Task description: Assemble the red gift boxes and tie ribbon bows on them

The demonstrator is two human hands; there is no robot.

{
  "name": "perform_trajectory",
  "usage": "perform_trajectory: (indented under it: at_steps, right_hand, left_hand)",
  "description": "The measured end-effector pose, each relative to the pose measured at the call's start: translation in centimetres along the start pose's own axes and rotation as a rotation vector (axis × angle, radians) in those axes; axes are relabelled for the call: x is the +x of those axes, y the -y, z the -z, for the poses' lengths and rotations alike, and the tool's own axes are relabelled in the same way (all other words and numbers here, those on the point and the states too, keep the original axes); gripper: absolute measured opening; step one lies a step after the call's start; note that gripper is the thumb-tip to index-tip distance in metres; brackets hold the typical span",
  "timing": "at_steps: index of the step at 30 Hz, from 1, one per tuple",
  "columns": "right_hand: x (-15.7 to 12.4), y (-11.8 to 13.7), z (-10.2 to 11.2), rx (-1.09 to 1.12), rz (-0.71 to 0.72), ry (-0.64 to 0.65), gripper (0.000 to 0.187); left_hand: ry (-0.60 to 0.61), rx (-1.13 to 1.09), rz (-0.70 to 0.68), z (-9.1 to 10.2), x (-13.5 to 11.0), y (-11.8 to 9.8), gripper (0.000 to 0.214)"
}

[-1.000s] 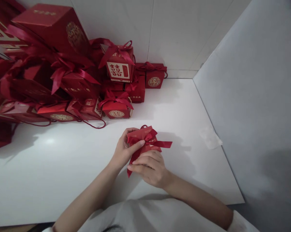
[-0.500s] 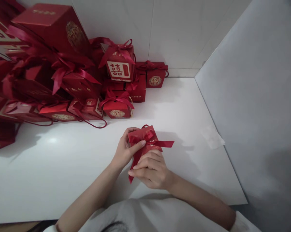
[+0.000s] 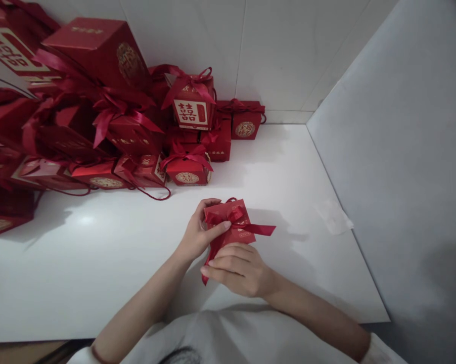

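Observation:
A small red gift box with gold print is held over the white table, a dark cord loop showing at its far edge. My left hand grips it from the left, thumb pressed on the knot of the bow. The red ribbon has one tail reaching out to the right. Its other tail hangs down toward me, and my right hand is closed around that tail, thumb and fingers pinched together below the box. The underside of the box is hidden.
Many red gift boxes with ribbons and gold emblems are stacked at the back left of the white table. A crumpled whitish piece lies near the right edge. Pale walls stand behind and to the right.
The view has shifted slightly, so the stack appears a little further right. Both hands keep nearly the same hold on the box and ribbon tail.

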State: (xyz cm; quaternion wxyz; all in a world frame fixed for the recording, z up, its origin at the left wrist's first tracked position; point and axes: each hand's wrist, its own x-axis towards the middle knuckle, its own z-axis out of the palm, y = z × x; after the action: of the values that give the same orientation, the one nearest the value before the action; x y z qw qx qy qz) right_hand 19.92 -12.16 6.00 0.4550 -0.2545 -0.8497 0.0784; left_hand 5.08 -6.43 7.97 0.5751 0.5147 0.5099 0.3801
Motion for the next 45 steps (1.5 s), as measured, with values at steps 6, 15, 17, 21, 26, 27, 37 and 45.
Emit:
perform_trajectory:
  at_steps: [6,15,17,21,26,27,37,45]
  right_hand:
    - [0.3,-0.9,2.0,-0.015,0.072,-0.039,0.019]
    - [-1.0,-5.1,5.3,0.245,-0.769,-0.384,0.028]
    - [-0.7,-5.4,5.4,0.298,-0.832,-0.343,0.035]
    - [0.9,-5.4,5.8,0.400,-0.932,-0.171,0.048]
    - [3.0,-5.3,5.9,0.393,-1.085,-0.050,0.051]
    - [3.2,-5.2,5.7,0.394,-1.116,-0.038,0.049]
    - [2.6,-4.8,4.1,0.374,-1.026,-0.201,0.047]
    - [2.7,-4.2,4.3,0.315,-0.950,-0.072,0.032]
  left_hand:
    - [0.087,-0.067,0.006,0.6,0.2,0.4,0.058]
    - [-0.099,0.018,-0.295,2.9,0.9,1.5,0.027]
    - [-0.107,0.154,-0.303,3.0,0.7,1.1,0.028]
    - [-0.075,0.247,-0.302,2.9,0.2,0.5,0.027]
    - [-0.055,0.223,-0.291,2.7,-0.1,0.2,0.028]
    - [-0.049,0.206,-0.283,2.7,-0.1,0.2,0.028]
    - [-0.020,0.109,-0.219,2.6,-0.3,0.0,0.032]
    - [-0.090,0.168,-0.296,2.6,-0.1,0.4,0.029]
